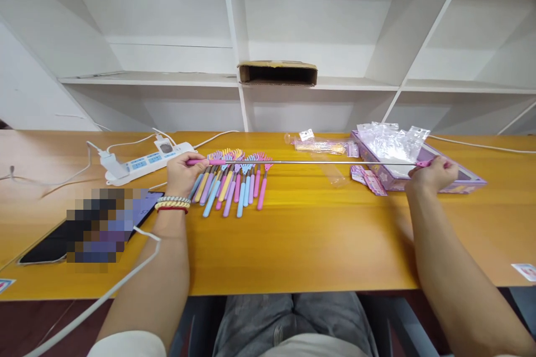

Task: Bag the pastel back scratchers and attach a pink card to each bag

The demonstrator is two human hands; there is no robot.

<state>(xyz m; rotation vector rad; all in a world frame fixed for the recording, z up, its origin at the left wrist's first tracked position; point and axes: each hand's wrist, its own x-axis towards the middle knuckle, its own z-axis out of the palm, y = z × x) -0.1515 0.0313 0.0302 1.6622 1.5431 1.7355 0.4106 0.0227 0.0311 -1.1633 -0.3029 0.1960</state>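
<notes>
A thin metal telescopic rod (318,162) with a pink handle is stretched out level above the table. My left hand (184,172) is closed around its pink handle at the left end. At the other end, my right hand (433,174) pinches the pink tip, above the near side of a purple box (464,181). Several pastel-handled sticks (230,199) in pink, blue, purple and yellow lie side by side just right of my left hand, their curved heads pointing away. Clear plastic bags (391,142) are piled in the purple box.
A white power strip (146,163) with cables lies at the back left, near a tablet (50,240). A white cable crosses my left forearm. Packaged items (322,146) and pink cards (368,178) lie left of the box. A cardboard box (278,74) sits on the shelf.
</notes>
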